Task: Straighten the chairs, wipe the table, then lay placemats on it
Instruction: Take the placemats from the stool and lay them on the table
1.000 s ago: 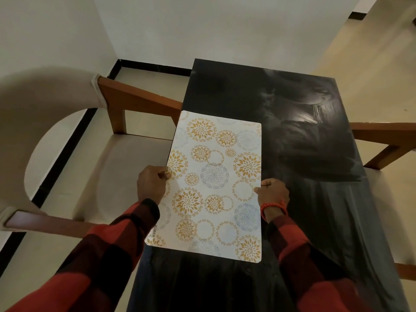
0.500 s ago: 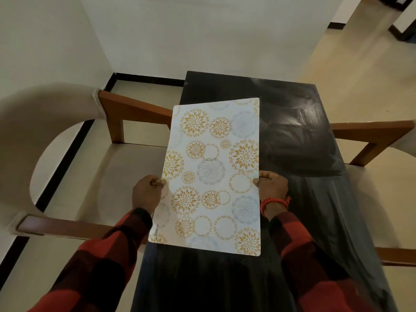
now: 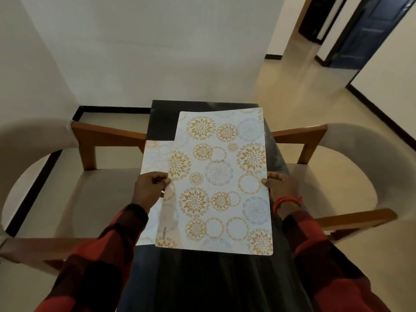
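Note:
A white placemat (image 3: 220, 181) printed with gold and blue flower circles is raised above the black table (image 3: 202, 280). My left hand (image 3: 148, 188) pinches its left edge and my right hand (image 3: 280, 185) grips its right edge. A second, paler placemat (image 3: 155, 156) shows beneath it at the left, lying along the table's left side. A beige chair (image 3: 74, 194) with wooden arms stands left of the table and another chair (image 3: 337, 176) stands on the right.
White walls meet behind the table's far end. Tiled floor runs off to the right toward a dark blue door (image 3: 369, 30). Wooden chair arms (image 3: 108, 134) reach toward the table on both sides.
The top placemat has lifted off the table and shifted right in both hands, uncovering a second placemat under it. My head has tilted up, bringing both chairs and the door into view.

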Available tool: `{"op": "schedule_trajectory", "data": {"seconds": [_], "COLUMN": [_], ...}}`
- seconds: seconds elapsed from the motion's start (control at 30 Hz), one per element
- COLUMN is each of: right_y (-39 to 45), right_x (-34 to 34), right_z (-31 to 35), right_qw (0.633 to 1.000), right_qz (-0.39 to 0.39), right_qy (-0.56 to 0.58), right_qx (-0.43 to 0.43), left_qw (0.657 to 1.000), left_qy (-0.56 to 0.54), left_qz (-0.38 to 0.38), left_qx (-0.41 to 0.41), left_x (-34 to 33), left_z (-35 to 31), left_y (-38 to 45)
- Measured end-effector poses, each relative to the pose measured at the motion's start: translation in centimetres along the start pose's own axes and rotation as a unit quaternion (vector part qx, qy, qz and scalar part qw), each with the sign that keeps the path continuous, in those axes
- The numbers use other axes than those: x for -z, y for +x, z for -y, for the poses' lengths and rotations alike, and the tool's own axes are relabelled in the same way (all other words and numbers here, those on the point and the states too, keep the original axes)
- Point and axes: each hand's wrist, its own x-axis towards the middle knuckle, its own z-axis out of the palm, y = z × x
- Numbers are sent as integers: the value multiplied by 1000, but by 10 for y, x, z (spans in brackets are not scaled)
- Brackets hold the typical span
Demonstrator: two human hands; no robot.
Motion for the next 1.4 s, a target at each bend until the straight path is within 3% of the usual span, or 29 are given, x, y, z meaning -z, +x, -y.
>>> {"op": "schedule_trajectory", "data": {"seconds": [0.3,0.63,0.97,1.17,1.4], "right_y": [30,102,164,206,246], "right_x": [115,196,181,154,127], "right_z": [-5,-31,-67,-93,-125], "right_qw": [998,999,997,998,997], "right_qz": [-59,7,42,32,24], "right_qy": [-3,-24,-58,-15,-48], "right_qx": [21,46,1,-54,-48], "left_qw": [999,999,995,992,990], "left_qy": [2,27,34,76,98], "left_qz": [29,-40,-94,-94,-84], "left_qx": [-24,-10,29,36,52], "left_x": [-103,-222,-265,-279,-286], "left_z": [-33,-34,-2,19,39], "left_y": [-47,-68,-37,-6,23]}}
